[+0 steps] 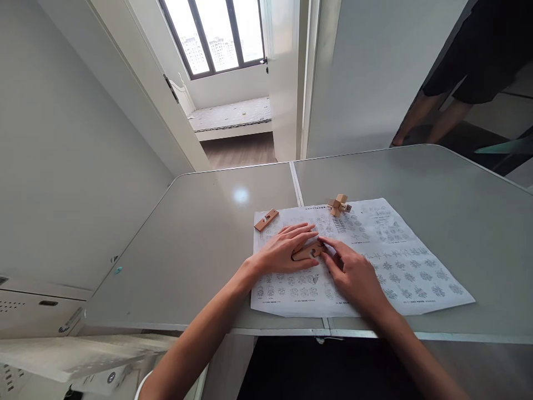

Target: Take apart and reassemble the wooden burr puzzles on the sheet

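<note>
My left hand [287, 249] and my right hand [353, 272] meet over a printed instruction sheet [400, 266] on the grey table [195, 233]. Between their fingertips lie small wooden puzzle pieces [308, 251]. My left fingers curl over the pieces from the left. My right fingers pinch them from the right. A single notched wooden bar [266, 220] lies at the sheet's far left corner. An assembled wooden cross-shaped puzzle [339, 205] stands at the sheet's far edge.
The table has a seam down its middle [296, 186] and a metal front edge. A person's bare legs [433, 119] stand past the far right corner. A doorway behind the table opens onto a room with a bed [231, 116] and a window.
</note>
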Demonstrator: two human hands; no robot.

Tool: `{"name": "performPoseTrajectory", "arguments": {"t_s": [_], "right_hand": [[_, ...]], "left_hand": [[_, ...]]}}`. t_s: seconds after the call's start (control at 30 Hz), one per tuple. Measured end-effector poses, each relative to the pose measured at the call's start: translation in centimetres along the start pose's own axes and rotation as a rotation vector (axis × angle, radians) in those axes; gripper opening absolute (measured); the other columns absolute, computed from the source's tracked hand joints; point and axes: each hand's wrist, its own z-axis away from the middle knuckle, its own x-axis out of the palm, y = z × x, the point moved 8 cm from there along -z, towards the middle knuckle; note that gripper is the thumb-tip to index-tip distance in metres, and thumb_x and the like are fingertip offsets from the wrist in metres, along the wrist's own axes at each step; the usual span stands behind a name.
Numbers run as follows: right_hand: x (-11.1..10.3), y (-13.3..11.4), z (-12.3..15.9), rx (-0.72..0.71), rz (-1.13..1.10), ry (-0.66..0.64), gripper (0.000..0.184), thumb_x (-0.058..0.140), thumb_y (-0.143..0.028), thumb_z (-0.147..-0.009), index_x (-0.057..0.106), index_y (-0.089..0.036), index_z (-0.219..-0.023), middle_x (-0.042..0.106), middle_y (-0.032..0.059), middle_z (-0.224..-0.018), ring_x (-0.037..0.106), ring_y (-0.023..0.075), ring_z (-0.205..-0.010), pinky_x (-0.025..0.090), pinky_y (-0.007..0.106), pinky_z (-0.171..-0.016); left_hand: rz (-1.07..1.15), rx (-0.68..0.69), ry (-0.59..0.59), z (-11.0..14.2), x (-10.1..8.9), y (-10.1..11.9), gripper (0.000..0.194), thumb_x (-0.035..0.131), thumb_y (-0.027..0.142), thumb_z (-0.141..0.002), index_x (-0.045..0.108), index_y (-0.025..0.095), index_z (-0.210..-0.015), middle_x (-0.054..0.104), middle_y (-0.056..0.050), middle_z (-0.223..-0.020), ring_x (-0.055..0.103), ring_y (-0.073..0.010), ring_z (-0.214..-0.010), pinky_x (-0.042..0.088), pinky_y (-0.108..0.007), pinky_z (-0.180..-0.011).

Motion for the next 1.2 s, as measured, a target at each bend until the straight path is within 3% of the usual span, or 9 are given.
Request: {"name": "performPoseTrajectory", "arguments": {"t_s": [0.13, 0.37, 0.63, 0.83, 1.2], "right_hand": [[0.0, 0.2, 0.1, -0.003, 0.025, 0.012, 0.041, 0.054, -0.031, -0.103, 0.066, -0.024, -0.142, 0.080, 0.0080, -0.122, 0.077, 0.0274, -0.094, 0.060, 0.041, -0.089], [0.1, 0.1, 0.0, -0.016, 0.020, 0.022, 0.043, 0.051, -0.031, -0.102, 0.068, -0.024, -0.141, 0.079, 0.0088, -0.128, 0.076, 0.0282, -0.099, 0.058, 0.041, -0.093], [-0.3, 0.4, 0.1, 0.094, -0.027, 0.005, 0.043, 0.053, -0.036, -0.100, 0.068, -0.024, -0.138, 0.079, 0.0058, -0.096, 0.067, 0.0234, -0.069, 0.055, 0.039, -0.080], [-0.5, 0.4, 0.1, 0.127, -0.049, 0.007, 0.045, 0.055, -0.039, -0.099, 0.068, -0.025, -0.139, 0.070, 0.0004, -0.078, 0.058, 0.0204, -0.059, 0.052, 0.036, -0.074], [-0.7, 0.2, 0.1, 0.121, -0.069, 0.012, 0.045, 0.054, -0.041, -0.099, 0.070, -0.023, -0.136, 0.069, 0.0014, -0.077, 0.057, 0.0207, -0.058, 0.052, 0.037, -0.071]], "left_hand": [[-0.048, 0.015, -0.016, -0.1, 0.3, 0.2, 0.067, 0.067, 0.050, -0.100, 0.044, 0.029, -0.159, 0.046, -0.008, -0.168, 0.036, -0.0262, -0.160, 0.033, -0.050, -0.131], [-0.198, 0.002, -0.099, -0.4, 1.2, 1.2, 0.060, 0.047, 0.046, -0.110, 0.041, 0.017, -0.162, 0.035, -0.012, -0.173, 0.020, -0.0264, -0.165, 0.018, -0.050, -0.137], [-0.198, -0.006, -0.033, -0.4, 0.8, 1.4, 0.051, 0.043, 0.033, -0.111, 0.042, 0.023, -0.161, 0.041, -0.008, -0.171, 0.026, -0.0251, -0.164, 0.024, -0.051, -0.136], [-0.262, -0.067, 0.025, -0.1, -0.1, -0.2, 0.046, 0.037, 0.028, -0.112, 0.049, 0.020, -0.155, 0.051, -0.009, -0.165, 0.034, -0.0242, -0.161, 0.026, -0.050, -0.135], [-0.357, -0.245, 0.087, 0.5, -0.5, -3.4, 0.057, 0.043, 0.007, -0.097, 0.053, 0.014, -0.152, 0.052, -0.014, -0.163, 0.036, -0.0278, -0.160, 0.032, -0.052, -0.132]]}}
